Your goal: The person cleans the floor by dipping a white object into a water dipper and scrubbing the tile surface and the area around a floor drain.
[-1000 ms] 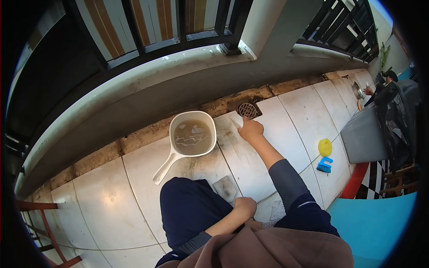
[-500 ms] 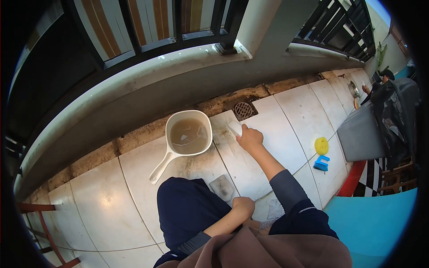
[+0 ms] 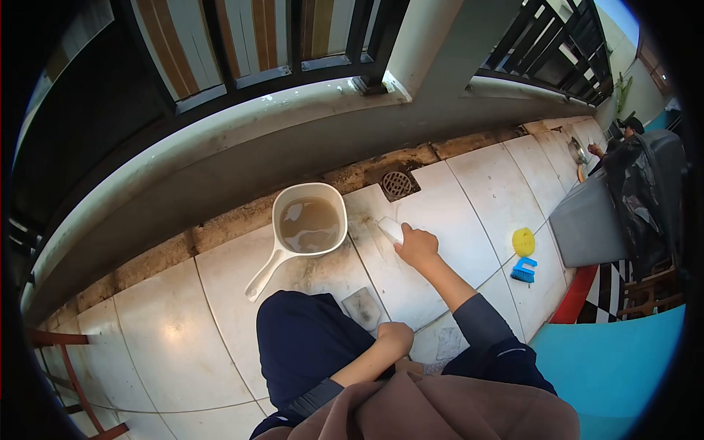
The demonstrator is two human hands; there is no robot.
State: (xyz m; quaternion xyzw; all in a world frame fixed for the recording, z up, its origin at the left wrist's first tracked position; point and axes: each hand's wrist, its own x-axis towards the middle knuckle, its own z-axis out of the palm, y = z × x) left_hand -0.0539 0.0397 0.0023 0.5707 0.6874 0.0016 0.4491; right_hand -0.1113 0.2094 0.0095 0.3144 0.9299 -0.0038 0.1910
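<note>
My right hand is closed on a small white piece, which touches the white floor tile just below the round drain grate. To the left stands a white dipper with cloudy brownish water in it, its handle towards the lower left. My left hand rests by my knee, bent over at the wrist; its fingers are hidden. Near it a greyish flat piece lies on the tiles. A yellow sponge and a blue brush lie to the right of my right hand.
A grey wall with black railings runs along the tiles. On the right are a grey bin with a black bag and a turquoise surface. A person is at the far right, beside a metal bowl. Red-brown legs stand lower left.
My right hand has moved back from the drain, down and towards me, with the white piece in it. My left hand has stayed by the knee.
</note>
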